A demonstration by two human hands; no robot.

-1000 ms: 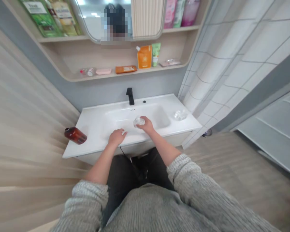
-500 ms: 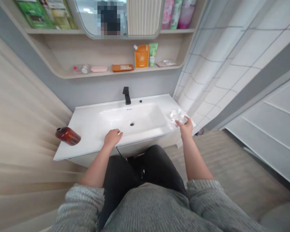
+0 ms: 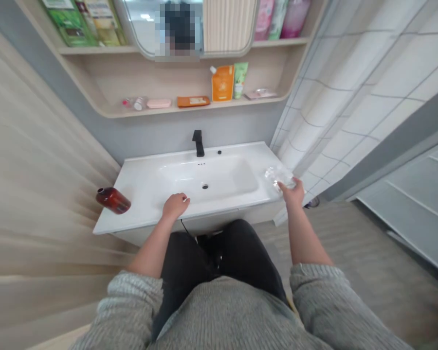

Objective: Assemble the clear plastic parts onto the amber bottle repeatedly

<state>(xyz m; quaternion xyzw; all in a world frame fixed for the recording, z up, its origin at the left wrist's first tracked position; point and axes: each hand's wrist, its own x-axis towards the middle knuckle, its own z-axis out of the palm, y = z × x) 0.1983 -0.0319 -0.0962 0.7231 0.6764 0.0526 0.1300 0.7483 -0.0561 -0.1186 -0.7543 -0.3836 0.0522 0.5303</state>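
Head view, right hand (image 3: 293, 192) maybe pinching one packet (image 3: 279, 177), left hand (image 3: 175, 205) curled on washbasin (image 3: 219, 209)

A white vanity (image 3: 138, 218) holds a probably amber-glass bottle (image 3: 113, 200).

1. A dark amber bottle (image 3: 113, 200) lies on its side at the left end of the white basin (image 3: 226, 208).
2. A black faucet (image 3: 199, 144) stands behind the bowl.
3. A curved wooden shelf (image 3: 160, 111) holds an orange pouch (image 3: 222, 83), a green tube (image 3: 240, 80) and a flat pink container (image 3: 158, 103).
4. White tiles (image 3: 368, 114) cover the right wall.
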